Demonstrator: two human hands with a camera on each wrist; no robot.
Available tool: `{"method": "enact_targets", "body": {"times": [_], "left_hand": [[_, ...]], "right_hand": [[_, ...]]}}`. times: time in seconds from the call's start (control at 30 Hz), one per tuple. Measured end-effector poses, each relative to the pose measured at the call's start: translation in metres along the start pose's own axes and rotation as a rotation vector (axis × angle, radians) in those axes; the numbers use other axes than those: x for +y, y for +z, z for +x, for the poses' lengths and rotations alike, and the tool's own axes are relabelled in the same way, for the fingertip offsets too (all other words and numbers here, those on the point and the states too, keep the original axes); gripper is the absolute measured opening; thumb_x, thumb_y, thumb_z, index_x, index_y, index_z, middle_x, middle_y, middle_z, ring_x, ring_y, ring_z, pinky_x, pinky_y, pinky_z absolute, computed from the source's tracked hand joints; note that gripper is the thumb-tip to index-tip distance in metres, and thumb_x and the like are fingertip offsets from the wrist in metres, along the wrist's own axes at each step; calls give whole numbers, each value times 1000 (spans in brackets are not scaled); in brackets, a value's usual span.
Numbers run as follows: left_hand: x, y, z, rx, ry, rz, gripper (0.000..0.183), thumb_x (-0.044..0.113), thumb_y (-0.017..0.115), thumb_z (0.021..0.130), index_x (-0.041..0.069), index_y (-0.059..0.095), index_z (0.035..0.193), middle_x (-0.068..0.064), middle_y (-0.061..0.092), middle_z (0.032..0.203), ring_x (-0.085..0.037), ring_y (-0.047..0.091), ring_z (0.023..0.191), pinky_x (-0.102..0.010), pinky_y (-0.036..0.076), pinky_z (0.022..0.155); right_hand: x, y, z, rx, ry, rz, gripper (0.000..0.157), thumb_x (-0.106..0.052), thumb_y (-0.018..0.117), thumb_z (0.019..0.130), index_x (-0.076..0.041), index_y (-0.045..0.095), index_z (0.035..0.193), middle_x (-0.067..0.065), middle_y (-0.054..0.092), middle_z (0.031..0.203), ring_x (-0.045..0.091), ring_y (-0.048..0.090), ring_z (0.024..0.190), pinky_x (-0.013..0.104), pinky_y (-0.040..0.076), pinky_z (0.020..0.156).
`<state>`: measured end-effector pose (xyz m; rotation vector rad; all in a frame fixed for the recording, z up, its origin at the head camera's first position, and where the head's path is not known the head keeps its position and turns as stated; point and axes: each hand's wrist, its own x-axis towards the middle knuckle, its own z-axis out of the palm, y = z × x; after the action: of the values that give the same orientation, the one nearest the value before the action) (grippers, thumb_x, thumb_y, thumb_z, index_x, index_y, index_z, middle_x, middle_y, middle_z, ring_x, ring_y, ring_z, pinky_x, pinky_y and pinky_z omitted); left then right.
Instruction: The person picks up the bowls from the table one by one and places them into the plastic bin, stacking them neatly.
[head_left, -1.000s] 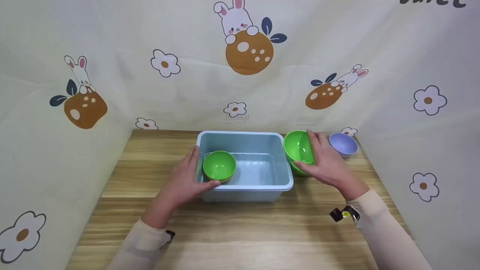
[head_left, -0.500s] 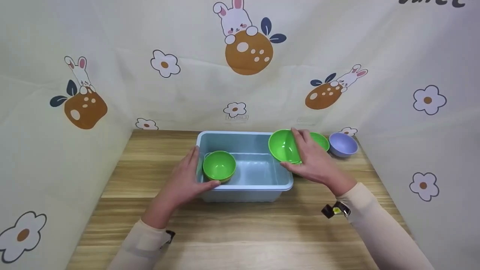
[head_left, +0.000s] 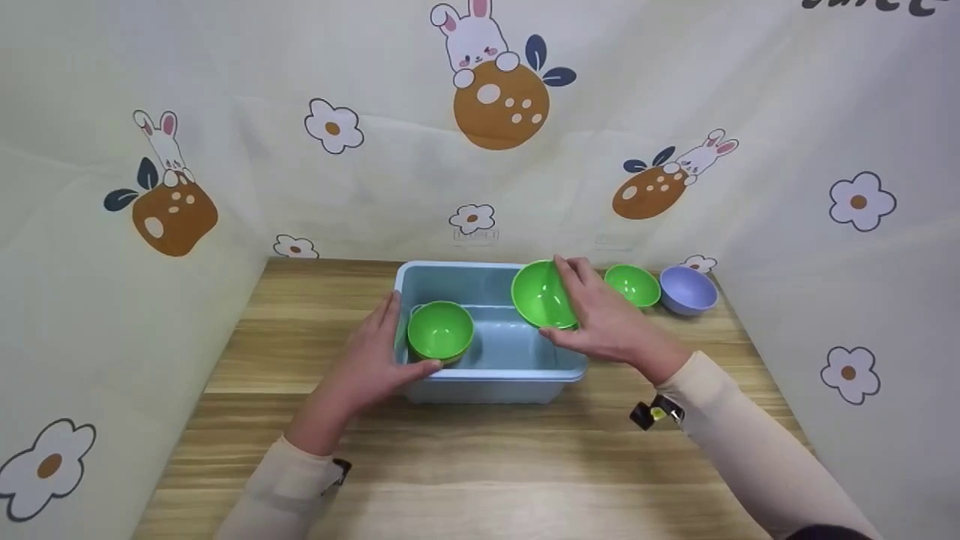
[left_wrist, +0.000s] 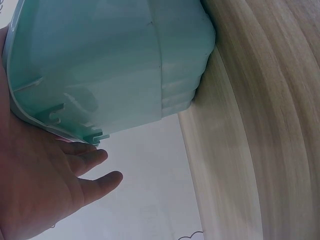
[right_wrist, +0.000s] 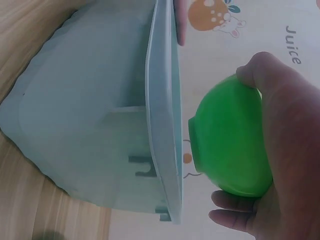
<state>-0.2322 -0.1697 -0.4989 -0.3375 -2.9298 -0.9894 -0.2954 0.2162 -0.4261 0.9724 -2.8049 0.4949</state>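
A light blue plastic basin stands on the table, with a green bowl upright inside at its left end. My left hand rests at the basin's front left corner, fingers along the left side and thumb along the front rim. In the left wrist view its fingers extend straight past the rim. My right hand holds a larger green bowl by its right side, over the basin's right part. The right wrist view shows this bowl above the rim, apart from it.
A smaller green bowl and a purple bowl stand side by side at the table's back right. Patterned cloth hangs behind and along both sides of the wooden table.
My right hand has carried the larger green bowl left, from beside the basin to over its right part. The smaller green bowl has come into view. My left hand stays put.
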Motion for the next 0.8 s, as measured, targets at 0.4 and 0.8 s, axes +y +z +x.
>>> {"method": "enact_targets", "body": {"times": [0.4,0.8], "left_hand": [[-1,0,1,-3,-11,-3,139,77,82,84,6,9,178,-19,11,184,-49,19,166,-71,24,129],[-2,1,2,-5,-1,-5,143,85,78,81,6,9,178,-21,13,183,-50,21,165,-72,23,129]], "right_hand": [[-7,3,24,-100,-67,47,117,-68,74,91,-5,23,175,20,42,158,34,62,125,51,59,106],[-16,8,55,-235,-140,84,117,-67,73,90,-9,19,177,15,37,162,29,59,126,46,59,103]]}}
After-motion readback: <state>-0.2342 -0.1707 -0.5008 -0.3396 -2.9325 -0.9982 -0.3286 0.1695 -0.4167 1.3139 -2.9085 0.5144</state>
